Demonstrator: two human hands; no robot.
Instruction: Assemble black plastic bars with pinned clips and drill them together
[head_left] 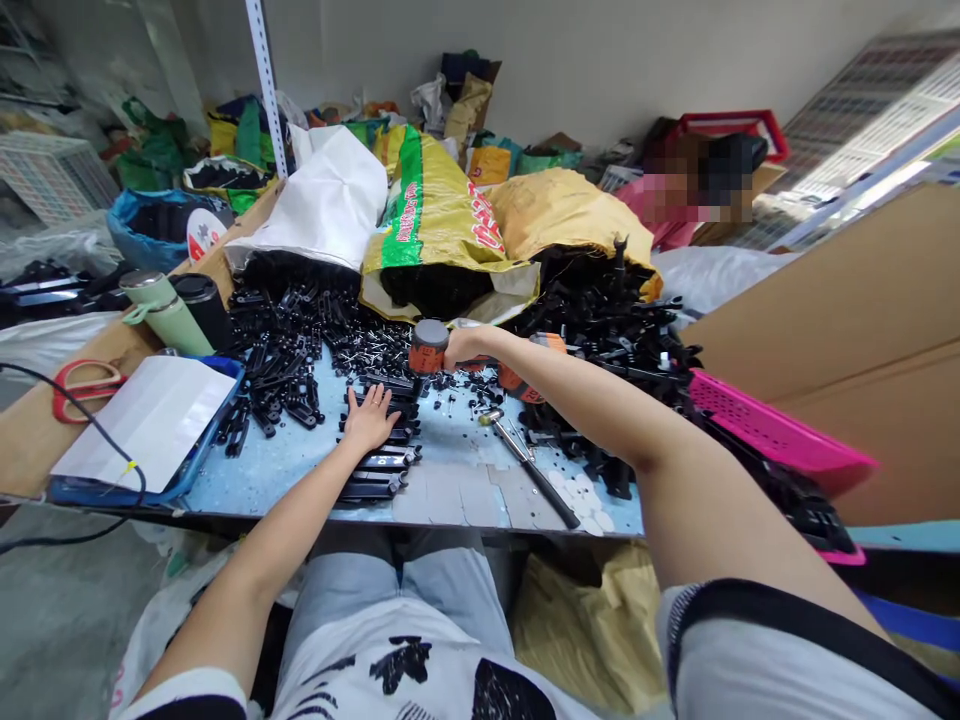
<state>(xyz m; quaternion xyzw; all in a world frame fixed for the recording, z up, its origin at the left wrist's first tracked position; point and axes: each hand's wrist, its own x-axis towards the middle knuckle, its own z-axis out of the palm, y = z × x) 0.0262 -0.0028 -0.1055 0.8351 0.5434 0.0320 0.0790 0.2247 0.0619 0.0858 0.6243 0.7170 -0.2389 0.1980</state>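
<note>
My left hand (367,418) lies with fingers spread on a row of long black plastic parts (373,486) near the table's front edge. Wrapped around the handle of an orange and grey cordless drill (429,354) is my right hand (463,346). The drill's nose points down just beyond the far end of the row; whether its bit touches a part I cannot tell. Small screws or pins (375,352) lie heaped behind my left hand. A hammer (534,472) with a black handle rests to the right of the row, below my right forearm.
White (315,200), yellow-green (435,215) and orange-yellow (574,215) sacks spill black parts across the back. At left are red scissors (86,390), paper on a blue tray (146,425) and a green bottle (169,315). A pink basket (780,430) stands right; a person in pink (664,205) is behind.
</note>
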